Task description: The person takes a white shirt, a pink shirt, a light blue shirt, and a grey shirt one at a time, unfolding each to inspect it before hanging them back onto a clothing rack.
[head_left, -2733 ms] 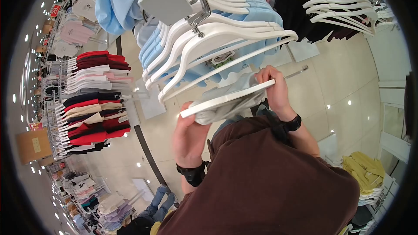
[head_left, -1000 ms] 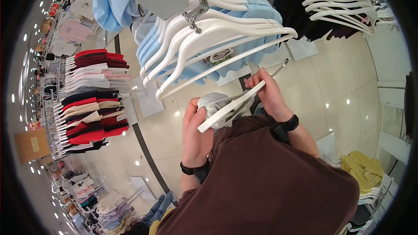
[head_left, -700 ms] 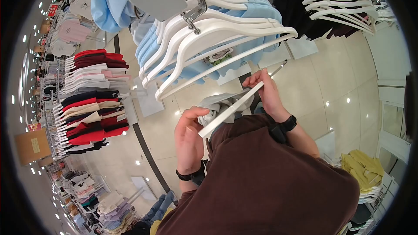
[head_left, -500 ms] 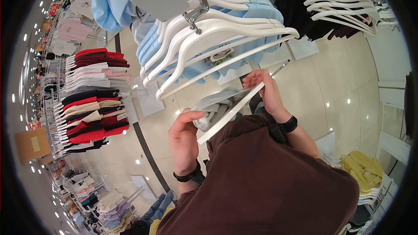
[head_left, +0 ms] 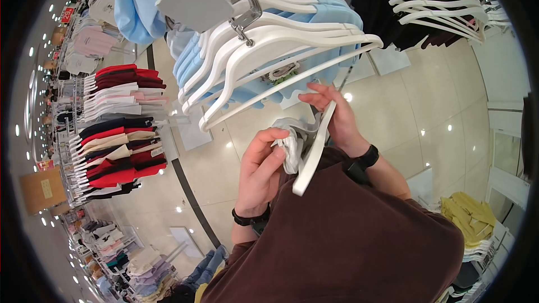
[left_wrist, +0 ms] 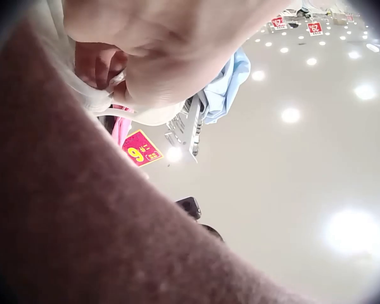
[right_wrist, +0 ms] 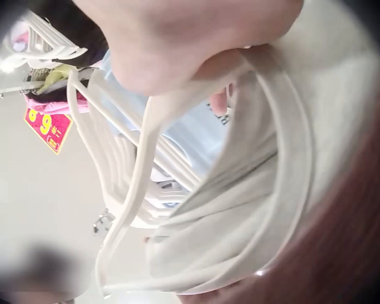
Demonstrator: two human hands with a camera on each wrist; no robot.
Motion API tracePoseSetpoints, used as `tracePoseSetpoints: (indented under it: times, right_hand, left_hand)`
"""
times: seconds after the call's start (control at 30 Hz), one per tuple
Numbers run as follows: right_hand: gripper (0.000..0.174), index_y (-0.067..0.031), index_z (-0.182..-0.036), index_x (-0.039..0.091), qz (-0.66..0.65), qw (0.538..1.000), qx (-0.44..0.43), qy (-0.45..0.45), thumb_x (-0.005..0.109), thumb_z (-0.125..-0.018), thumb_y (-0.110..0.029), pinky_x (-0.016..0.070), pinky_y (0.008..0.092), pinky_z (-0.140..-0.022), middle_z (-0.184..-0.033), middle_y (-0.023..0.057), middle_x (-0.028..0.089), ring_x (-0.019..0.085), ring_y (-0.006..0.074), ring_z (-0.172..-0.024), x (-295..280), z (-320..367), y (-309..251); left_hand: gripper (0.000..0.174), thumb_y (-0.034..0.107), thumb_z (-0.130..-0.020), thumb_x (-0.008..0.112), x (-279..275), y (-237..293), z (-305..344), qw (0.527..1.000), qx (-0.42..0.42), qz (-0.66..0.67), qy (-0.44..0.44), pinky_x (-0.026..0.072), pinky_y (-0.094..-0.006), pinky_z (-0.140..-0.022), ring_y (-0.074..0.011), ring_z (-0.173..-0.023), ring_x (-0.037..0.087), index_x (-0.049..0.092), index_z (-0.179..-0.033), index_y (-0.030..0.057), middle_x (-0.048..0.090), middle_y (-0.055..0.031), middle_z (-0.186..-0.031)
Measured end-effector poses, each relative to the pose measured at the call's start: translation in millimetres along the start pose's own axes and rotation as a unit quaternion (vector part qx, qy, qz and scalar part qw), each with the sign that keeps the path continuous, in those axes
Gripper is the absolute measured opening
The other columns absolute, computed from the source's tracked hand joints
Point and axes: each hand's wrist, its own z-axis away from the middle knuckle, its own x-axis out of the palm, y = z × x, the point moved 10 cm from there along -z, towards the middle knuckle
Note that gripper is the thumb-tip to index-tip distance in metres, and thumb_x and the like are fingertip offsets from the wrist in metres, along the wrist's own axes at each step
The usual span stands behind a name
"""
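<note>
Head view: the left hand pinches the pale garment, so the right hand, pinching the white hanger farther off, should hold steady.

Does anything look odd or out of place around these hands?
Yes: the grey garment is bunched up in the left hand, while the near end of the held hanger pokes out bare, so it isn't neatly hung. The front hanger ahead also looks bare, unlike those behind with blue tops. I see no spill.
</note>
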Motion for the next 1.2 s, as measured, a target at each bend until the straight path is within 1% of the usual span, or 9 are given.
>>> tracePoseSetpoints:
  times: [0.2, 0.33, 0.4, 0.53, 0.63, 0.73, 0.9, 1.07, 1.2]
  right_hand:
    - [0.062, 0.0030, -0.145, 0.053, 0.096, 0.995, -0.009, -0.003, 0.028, -0.112, -0.044, 0.0471, 0.0321, -0.101, -0.127, 0.0150, 0.071, 0.065, 0.0168, -0.110, -6.7, -5.7, 25.9]
    - [0.063, 0.0033, -0.146, 0.053, 0.125, 0.992, -0.021, 0.025, 0.027, -0.113, -0.044, 0.0487, 0.0300, -0.092, -0.121, 0.0132, 0.073, 0.067, 0.0154, -0.100, -17.9, -6.5, 12.6]
    - [0.064, 0.0037, -0.145, 0.054, 0.159, 0.986, -0.032, 0.041, 0.027, -0.113, -0.044, 0.0492, 0.0294, -0.088, -0.119, 0.0125, 0.074, 0.067, 0.0149, -0.097, -27.3, -7.7, 3.7]
    - [0.061, 0.0070, -0.142, 0.055, 0.259, 0.954, -0.120, 0.088, 0.028, -0.113, -0.039, 0.0489, 0.0276, -0.083, -0.117, 0.0099, 0.074, 0.061, 0.0115, -0.085, -46.7, -8.8, -27.6]
    - [0.058, 0.0068, -0.099, 0.072, 0.258, 0.941, -0.164, 0.143, 0.032, -0.113, -0.033, 0.0492, 0.0299, -0.087, -0.126, 0.0155, 0.072, 0.065, 0.0161, -0.099, -56.8, -3.5, -48.3]
    - [0.062, 0.0070, -0.081, 0.069, 0.308, 0.914, -0.217, 0.151, 0.034, -0.113, -0.033, 0.0499, 0.0304, -0.086, -0.131, 0.0172, 0.070, 0.067, 0.0202, -0.108, -61.9, 0.2, -59.0]
    - [0.059, 0.0093, -0.081, 0.067, 0.372, 0.884, -0.241, 0.150, 0.037, -0.113, -0.029, 0.0518, 0.0323, -0.085, -0.127, 0.0201, 0.071, 0.069, 0.0240, -0.114, -63.1, 3.4, -68.9]
    - [0.051, 0.0097, -0.085, 0.069, 0.416, 0.852, -0.271, 0.168, 0.040, -0.112, -0.022, 0.0528, 0.0349, -0.086, -0.126, 0.0252, 0.071, 0.070, 0.0292, -0.115, -45.7, 11.9, -80.8]
    - [0.045, 0.0103, -0.090, 0.069, 0.456, 0.820, -0.289, 0.188, 0.041, -0.110, -0.019, 0.0541, 0.0374, -0.085, -0.128, 0.0277, 0.068, 0.073, 0.0336, -0.108, -42.7, 17.2, -86.9]
  left_hand:
    - [0.049, 0.014, -0.096, 0.068, 13.2, 5.2, 7.7, 0.988, -0.018, 0.133, -0.076, 0.0496, -0.0359, -0.101, -0.0211, -0.117, 0.063, 0.053, -0.139, -0.0037, 0.063, -0.0132, -0.128]
    - [0.064, 0.020, -0.089, 0.077, 6.9, 21.9, 19.1, 0.988, 0.014, 0.128, -0.084, 0.0467, -0.0366, -0.105, -0.0223, -0.123, 0.060, 0.052, -0.142, -0.0056, 0.062, -0.0145, -0.134]
    - [0.071, 0.023, -0.083, 0.083, -9.8, 33.4, 21.0, 0.996, 0.080, 0.000, -0.034, 0.0443, -0.0367, -0.108, -0.0233, -0.127, 0.059, 0.055, -0.142, -0.0066, 0.061, -0.0146, -0.139]
    - [0.043, 0.008, -0.087, 0.080, -48.1, 23.2, 19.0, 0.990, 0.048, -0.096, 0.090, 0.0450, -0.0263, -0.088, -0.0108, -0.101, 0.058, 0.067, -0.126, -0.0020, 0.066, -0.0040, -0.119]
    - [0.028, -0.002, -0.092, 0.072, -53.1, 18.2, 14.3, 0.981, 0.044, -0.150, 0.112, 0.0416, -0.0215, -0.076, -0.0056, -0.087, 0.054, 0.071, -0.119, 0.0010, 0.065, 0.0007, -0.104]
    - [0.022, -0.002, -0.094, 0.070, -65.3, 5.8, 11.3, 0.959, 0.046, -0.244, 0.137, 0.0420, -0.0207, -0.071, -0.0051, -0.080, 0.054, 0.072, -0.116, 0.0015, 0.066, 0.0011, -0.099]
    - [0.016, 0.001, -0.095, 0.070, -67.9, 7.1, 3.1, 0.895, 0.118, -0.392, 0.180, 0.0450, -0.0239, -0.064, -0.0085, -0.072, 0.056, 0.073, -0.111, 0.0016, 0.067, -0.0034, -0.094]
    - [0.019, 0.000, -0.094, 0.068, -67.0, 11.9, -10.8, 0.750, 0.180, -0.597, 0.223, 0.0498, -0.0301, -0.065, -0.0189, -0.071, 0.063, 0.073, -0.112, 0.0024, 0.068, -0.0110, -0.095]
    - [0.021, -0.002, -0.094, 0.065, -79.5, -2.9, -15.5, 0.766, 0.169, -0.581, 0.219, 0.0500, -0.0316, -0.065, -0.0201, -0.071, 0.063, 0.072, -0.113, 0.0028, 0.068, -0.0122, -0.098]
